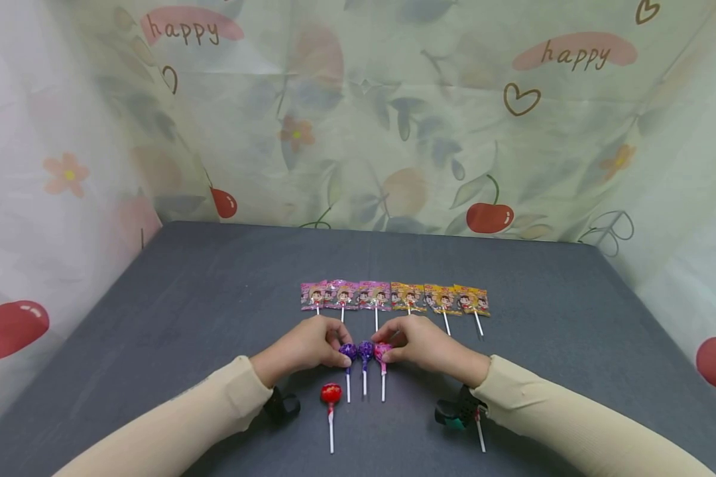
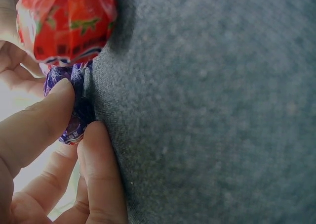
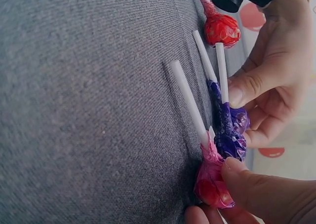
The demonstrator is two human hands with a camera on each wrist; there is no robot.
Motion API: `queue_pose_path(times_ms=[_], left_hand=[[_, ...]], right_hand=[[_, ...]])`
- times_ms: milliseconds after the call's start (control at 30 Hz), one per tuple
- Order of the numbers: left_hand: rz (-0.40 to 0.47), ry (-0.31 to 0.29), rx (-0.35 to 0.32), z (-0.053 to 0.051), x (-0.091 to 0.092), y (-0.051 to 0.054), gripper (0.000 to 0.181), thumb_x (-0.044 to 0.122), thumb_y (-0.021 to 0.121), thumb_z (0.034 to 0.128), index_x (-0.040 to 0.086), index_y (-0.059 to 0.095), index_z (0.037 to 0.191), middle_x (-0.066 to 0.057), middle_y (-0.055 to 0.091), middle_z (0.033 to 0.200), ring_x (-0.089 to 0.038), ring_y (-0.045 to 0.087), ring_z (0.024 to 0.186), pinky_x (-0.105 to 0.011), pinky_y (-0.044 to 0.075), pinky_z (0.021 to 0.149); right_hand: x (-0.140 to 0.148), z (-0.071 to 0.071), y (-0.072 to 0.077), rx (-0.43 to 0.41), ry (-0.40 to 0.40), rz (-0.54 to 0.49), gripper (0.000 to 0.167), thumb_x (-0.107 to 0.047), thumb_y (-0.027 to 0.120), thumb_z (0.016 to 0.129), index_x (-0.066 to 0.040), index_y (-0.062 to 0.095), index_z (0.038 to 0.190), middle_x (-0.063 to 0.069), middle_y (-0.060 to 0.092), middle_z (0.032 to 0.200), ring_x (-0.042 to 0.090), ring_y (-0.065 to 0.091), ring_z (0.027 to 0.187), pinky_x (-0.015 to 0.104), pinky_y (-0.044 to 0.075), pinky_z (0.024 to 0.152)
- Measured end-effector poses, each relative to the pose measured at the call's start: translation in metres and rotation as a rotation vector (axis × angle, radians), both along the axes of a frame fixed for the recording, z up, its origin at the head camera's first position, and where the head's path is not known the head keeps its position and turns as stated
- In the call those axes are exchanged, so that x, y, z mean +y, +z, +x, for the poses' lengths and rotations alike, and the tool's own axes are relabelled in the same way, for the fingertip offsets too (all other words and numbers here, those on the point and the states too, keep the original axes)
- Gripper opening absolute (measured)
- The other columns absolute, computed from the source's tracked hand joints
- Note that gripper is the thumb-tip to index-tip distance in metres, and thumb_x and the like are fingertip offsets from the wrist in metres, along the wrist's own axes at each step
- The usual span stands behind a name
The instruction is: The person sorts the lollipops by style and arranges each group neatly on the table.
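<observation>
In the head view two purple-wrapped lollipops and a pink-wrapped one lie side by side, sticks toward the person. My left hand [image 1: 311, 343] pinches the left purple lollipop [image 1: 348, 352] by its head, between thumb and fingers. The middle purple lollipop [image 1: 365, 351] lies between the two hands. My right hand [image 1: 425, 343] holds the pink lollipop [image 3: 212, 181] by its wrapped head, thumb on its near side. A red lollipop [image 1: 331, 393] rests nearer the person, below the left hand; its head looms large in the left wrist view.
Behind the hands runs a row of flat-wrapped lollipops, three in pink packets [image 1: 341, 294] and three in orange packets [image 1: 441, 299]. Another lollipop's stick [image 1: 480, 434] shows under the right wrist. All lie on a dark grey table [image 1: 155, 371], with a patterned curtain [image 1: 358, 132] around it.
</observation>
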State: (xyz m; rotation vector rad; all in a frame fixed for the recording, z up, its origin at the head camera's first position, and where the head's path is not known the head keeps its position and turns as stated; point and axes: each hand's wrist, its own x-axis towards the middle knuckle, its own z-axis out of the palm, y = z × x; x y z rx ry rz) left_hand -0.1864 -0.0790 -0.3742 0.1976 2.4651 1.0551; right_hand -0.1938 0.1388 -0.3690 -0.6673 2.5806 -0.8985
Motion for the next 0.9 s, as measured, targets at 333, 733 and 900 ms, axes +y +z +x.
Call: queue_pose_path(times_ms=[333, 733, 900], left_hand=[[0.004, -0.003, -0.002, 0.0003, -0.0006, 0.0001, 0.019, 0.014, 0.081, 0.0782, 0.015, 0.067, 0.091, -0.004, 0.057, 0.077, -0.016, 0.050, 0.067, -0.026, 0.039, 0.054], [0.010, 0.004, 0.000, 0.0002, -0.0005, -0.0008, 0.019, 0.013, 0.082, 0.0777, 0.014, 0.067, 0.090, -0.003, 0.057, 0.076, -0.015, 0.050, 0.065, -0.025, 0.039, 0.054], [0.011, 0.003, -0.006, 0.0004, -0.0005, -0.0001, 0.019, 0.013, 0.081, 0.0780, 0.014, 0.067, 0.091, -0.004, 0.057, 0.076, -0.015, 0.050, 0.066, -0.026, 0.039, 0.054]], right_hand=[[0.0000, 0.0007, 0.0013, 0.005, 0.011, -0.005, 0.024, -0.010, 0.076, 0.083, -0.010, 0.072, 0.107, 0.003, 0.072, 0.104, 0.021, 0.068, 0.098, 0.038, 0.055, 0.086], [0.0002, 0.0001, 0.0003, 0.001, 0.020, -0.027, 0.024, -0.010, 0.076, 0.083, -0.008, 0.071, 0.107, 0.005, 0.072, 0.105, 0.021, 0.068, 0.098, 0.038, 0.055, 0.087], [0.0005, 0.0001, 0.0011, -0.004, 0.017, -0.017, 0.025, -0.010, 0.076, 0.083, -0.010, 0.071, 0.107, 0.004, 0.071, 0.106, 0.021, 0.068, 0.099, 0.039, 0.054, 0.088]])
